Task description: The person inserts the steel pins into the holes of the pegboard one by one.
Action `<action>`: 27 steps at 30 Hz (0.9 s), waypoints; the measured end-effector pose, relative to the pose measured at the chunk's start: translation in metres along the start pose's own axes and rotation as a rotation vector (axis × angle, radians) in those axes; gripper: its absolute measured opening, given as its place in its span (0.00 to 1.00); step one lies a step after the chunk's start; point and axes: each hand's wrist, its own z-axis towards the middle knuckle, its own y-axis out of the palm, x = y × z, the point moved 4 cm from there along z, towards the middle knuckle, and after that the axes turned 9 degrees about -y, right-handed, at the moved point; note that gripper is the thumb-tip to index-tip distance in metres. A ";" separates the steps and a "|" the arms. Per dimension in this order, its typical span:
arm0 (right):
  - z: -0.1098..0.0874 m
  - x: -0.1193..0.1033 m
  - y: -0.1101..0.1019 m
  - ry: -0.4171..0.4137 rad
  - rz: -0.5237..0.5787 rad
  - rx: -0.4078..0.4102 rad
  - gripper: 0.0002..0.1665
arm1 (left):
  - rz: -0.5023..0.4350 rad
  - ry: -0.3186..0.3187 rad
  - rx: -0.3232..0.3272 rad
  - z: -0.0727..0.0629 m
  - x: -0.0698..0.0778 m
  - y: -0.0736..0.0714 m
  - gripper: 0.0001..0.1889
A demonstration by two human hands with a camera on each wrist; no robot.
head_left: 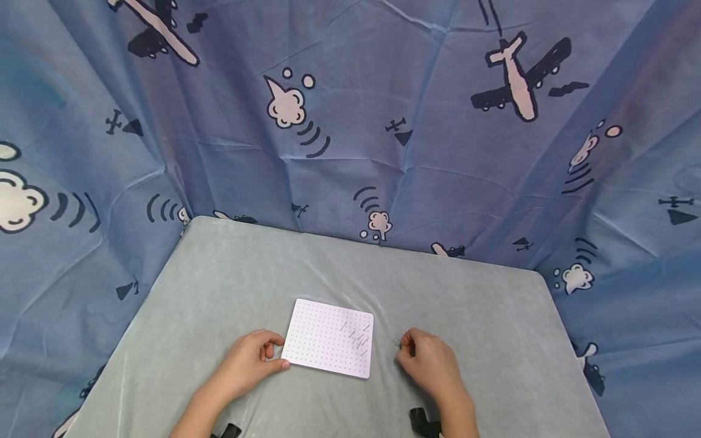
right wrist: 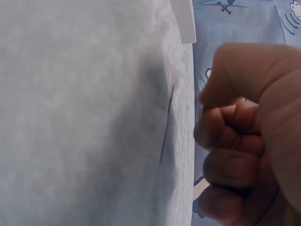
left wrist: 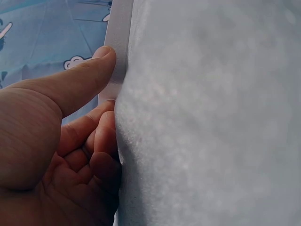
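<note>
A white board (head_left: 328,340) with a grid of small holes lies flat on the cloth. Several thin dark pins (head_left: 358,337) stand slanted in its right part. My left hand (head_left: 254,359) holds the board at its front left corner, thumb on the front edge and forefinger at the left edge. To the right of the board, my right hand (head_left: 432,362) is low over the cloth. Its thumb and forefinger meet in a pinch around a thin pin, of which little shows in the right wrist view. A thin dark needle-like line (right wrist: 167,125) lies beside those fingertips.
A pale grey-green cloth (head_left: 246,261) covers the table. Blue curtains (head_left: 339,121) printed with planes and clouds hang behind and at both sides. Black devices (head_left: 424,423) sit at the wrists.
</note>
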 end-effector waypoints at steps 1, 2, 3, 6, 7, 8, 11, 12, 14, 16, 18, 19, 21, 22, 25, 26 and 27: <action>0.000 0.000 0.000 -0.006 -0.003 0.011 0.09 | 0.000 0.000 -0.001 0.000 0.000 0.000 0.20; -0.001 0.000 0.000 -0.012 -0.005 0.021 0.10 | 0.003 0.001 -0.002 0.000 0.000 0.000 0.20; -0.001 -0.001 0.000 -0.018 -0.005 0.031 0.10 | 0.002 0.001 -0.003 0.000 0.000 0.001 0.20; -0.001 -0.003 -0.001 -0.029 0.005 0.045 0.10 | 0.002 0.001 -0.003 0.000 -0.001 0.001 0.20; -0.001 -0.004 -0.001 -0.028 0.010 0.045 0.10 | 0.001 -0.001 -0.004 0.000 -0.001 0.001 0.20; -0.001 -0.005 -0.002 -0.029 0.014 0.046 0.10 | 0.003 -0.003 -0.003 0.000 -0.001 0.001 0.20; -0.001 -0.007 -0.005 -0.033 0.029 0.053 0.11 | 0.007 -0.009 -0.005 0.000 -0.001 0.002 0.20; -0.001 -0.007 -0.006 -0.039 0.035 0.060 0.11 | 0.009 -0.010 -0.004 0.000 -0.001 0.001 0.20; -0.001 -0.009 -0.009 -0.066 0.061 0.078 0.12 | 0.011 -0.011 -0.004 0.001 -0.001 0.001 0.20; -0.001 -0.012 -0.011 -0.110 0.111 0.097 0.14 | 0.012 -0.010 -0.002 0.001 -0.001 0.001 0.20; -0.002 -0.016 -0.012 -0.152 0.168 0.110 0.16 | 0.011 -0.010 -0.001 0.001 0.000 0.000 0.20; -0.002 -0.018 -0.013 -0.168 0.196 0.112 0.17 | 0.011 -0.011 -0.001 0.001 0.000 0.000 0.20; -0.003 -0.023 -0.012 -0.184 0.249 0.114 0.17 | 0.010 -0.013 -0.004 0.001 0.000 0.000 0.20; -0.004 -0.026 -0.012 -0.186 0.270 0.116 0.17 | 0.009 -0.014 -0.005 0.001 0.000 -0.001 0.20; -0.007 -0.033 -0.011 -0.183 0.325 0.131 0.17 | 0.008 -0.019 -0.009 0.000 0.000 -0.001 0.20; -0.007 -0.035 -0.010 -0.187 0.344 0.141 0.17 | 0.006 -0.022 -0.009 0.000 0.000 -0.001 0.20; -0.008 -0.038 -0.010 -0.195 0.367 0.154 0.17 | 0.006 -0.023 -0.009 0.000 0.001 -0.001 0.21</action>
